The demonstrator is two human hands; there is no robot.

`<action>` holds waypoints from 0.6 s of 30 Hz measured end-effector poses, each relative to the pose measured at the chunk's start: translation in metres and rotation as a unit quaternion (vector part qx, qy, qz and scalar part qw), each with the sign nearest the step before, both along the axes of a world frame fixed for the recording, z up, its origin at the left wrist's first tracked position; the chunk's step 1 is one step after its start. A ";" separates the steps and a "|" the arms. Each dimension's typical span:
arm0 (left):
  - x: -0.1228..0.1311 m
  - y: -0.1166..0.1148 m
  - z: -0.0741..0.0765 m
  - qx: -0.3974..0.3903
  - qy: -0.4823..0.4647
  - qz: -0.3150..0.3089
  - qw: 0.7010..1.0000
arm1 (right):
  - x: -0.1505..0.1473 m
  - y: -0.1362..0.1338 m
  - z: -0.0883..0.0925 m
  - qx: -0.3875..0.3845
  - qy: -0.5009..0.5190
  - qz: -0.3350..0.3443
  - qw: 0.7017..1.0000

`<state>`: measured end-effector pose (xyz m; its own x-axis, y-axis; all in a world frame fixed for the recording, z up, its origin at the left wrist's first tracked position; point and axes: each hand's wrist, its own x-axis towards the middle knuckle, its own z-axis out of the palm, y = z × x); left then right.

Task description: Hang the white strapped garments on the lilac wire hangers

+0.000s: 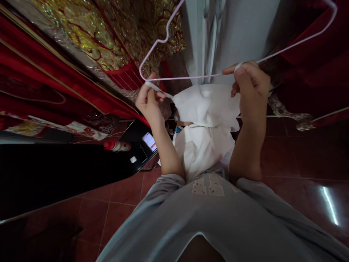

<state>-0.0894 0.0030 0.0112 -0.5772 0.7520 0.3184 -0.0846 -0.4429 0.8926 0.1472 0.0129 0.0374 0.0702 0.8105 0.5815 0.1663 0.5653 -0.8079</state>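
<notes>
A pale pink wire hanger (188, 77) spans the space in front of me, its bottom bar running between my hands. My left hand (149, 100) is closed at the hanger's left corner, pinching a thin white strap there. On the right, my right hand (252, 82) grips another white strap against the bar, with its index finger pointing left along the wire. Below the bar hangs a white garment (204, 105), joined to the left strap and falling in loose folds toward my lap. Part of its right edge lies behind my right hand and forearm.
Red and gold sequined clothes (109, 40) hang on the left, and dark red fabric (319, 62) hangs on the right. A black table (68, 171) at left carries a lit phone (149, 142), a red-capped bottle (117, 145) and a small white case (133, 159). Red tiles (122, 189) cover the floor.
</notes>
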 end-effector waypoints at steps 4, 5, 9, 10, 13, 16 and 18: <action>-0.030 0.002 -0.003 0.054 0.064 0.078 0.993 | 0.004 0.006 -0.006 0.010 -0.008 0.010 1.000; -0.034 0.003 -0.002 0.071 0.079 0.068 0.992 | 0.005 0.007 -0.007 0.014 -0.020 0.013 1.000; -0.038 0.006 0.009 0.094 0.092 0.000 0.991 | 0.012 0.013 -0.012 0.021 -0.044 0.010 0.999; -0.037 0.007 0.014 0.078 0.087 -0.020 0.993 | 0.014 0.014 -0.014 0.021 -0.038 0.006 0.999; -0.033 0.012 0.034 0.004 0.094 -0.077 0.993 | 0.019 0.018 -0.014 0.027 -0.031 0.001 0.999; -0.026 0.020 0.054 -0.029 0.139 -0.126 0.982 | 0.025 0.019 -0.009 0.039 -0.050 0.021 0.998; -0.020 0.026 0.064 -0.033 0.154 -0.146 0.977 | 0.028 0.018 -0.005 0.045 -0.058 0.040 0.996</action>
<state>-0.1097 0.0288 0.0754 -0.2190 0.8952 0.3882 0.0776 -0.3806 0.9215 0.1750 0.0311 0.0323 -0.0644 0.7546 0.6531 0.2067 0.6503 -0.7310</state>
